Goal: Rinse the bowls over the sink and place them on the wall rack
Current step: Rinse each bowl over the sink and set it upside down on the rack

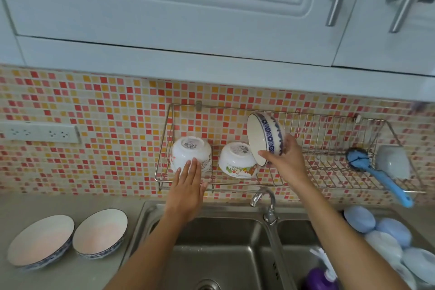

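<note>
Both arms extended forward. Left hand [188, 181] flat, fingers [191, 168] straight together. Right hand [286, 160] curled, gripping, thumb forward.

a home kitchen: steel sink [226, 238], mosaic tile wall [94, 125], white cabinets [164, 19].

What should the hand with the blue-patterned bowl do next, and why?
Probably tip the blue-patterned bowl face down and set it on the wall rack, just right of the two upturned white bowls. The right hand holds it on edge over the rack, and bare wire lies free there.
</note>
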`<action>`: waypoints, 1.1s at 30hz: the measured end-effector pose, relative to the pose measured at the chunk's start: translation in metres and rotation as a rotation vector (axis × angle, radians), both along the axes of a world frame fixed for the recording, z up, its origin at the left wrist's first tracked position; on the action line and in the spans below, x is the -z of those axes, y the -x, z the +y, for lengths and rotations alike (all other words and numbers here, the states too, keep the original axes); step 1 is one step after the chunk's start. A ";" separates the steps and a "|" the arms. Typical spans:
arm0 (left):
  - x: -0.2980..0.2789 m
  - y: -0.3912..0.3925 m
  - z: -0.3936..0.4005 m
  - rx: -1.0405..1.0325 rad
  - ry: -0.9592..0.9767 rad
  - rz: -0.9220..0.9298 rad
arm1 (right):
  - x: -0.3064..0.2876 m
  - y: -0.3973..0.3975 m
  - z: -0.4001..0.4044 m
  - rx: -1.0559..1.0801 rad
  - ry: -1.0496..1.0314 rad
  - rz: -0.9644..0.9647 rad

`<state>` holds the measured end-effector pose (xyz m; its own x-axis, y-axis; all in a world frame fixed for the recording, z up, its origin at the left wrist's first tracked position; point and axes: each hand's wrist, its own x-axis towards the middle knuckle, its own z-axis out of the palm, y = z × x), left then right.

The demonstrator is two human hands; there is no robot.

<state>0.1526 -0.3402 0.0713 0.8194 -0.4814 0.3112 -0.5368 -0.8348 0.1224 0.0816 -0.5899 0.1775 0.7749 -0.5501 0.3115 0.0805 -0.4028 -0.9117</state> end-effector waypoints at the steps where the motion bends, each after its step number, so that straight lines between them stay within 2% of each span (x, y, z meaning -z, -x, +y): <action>1: 0.000 0.000 0.000 0.002 0.003 -0.001 | 0.003 -0.005 0.000 0.012 0.100 0.008; 8: -0.002 0.000 -0.002 0.001 0.031 -0.002 | 0.029 -0.029 0.003 -0.028 0.615 0.058; 11: -0.002 0.000 -0.002 0.004 0.042 0.003 | 0.039 -0.035 0.008 -0.027 0.891 0.161; 13: -0.002 0.000 -0.002 0.002 0.032 0.000 | 0.044 -0.039 0.011 -0.023 0.989 0.240; 24: 0.000 0.001 0.001 -0.010 0.059 0.008 | 0.046 -0.059 0.014 -0.141 1.112 0.361; 29: 0.000 -0.001 0.001 -0.009 0.043 0.009 | 0.049 -0.066 0.012 -0.244 1.091 0.408; 33: 0.001 -0.002 -0.001 0.001 0.051 0.018 | 0.052 -0.064 0.009 -0.299 0.978 0.429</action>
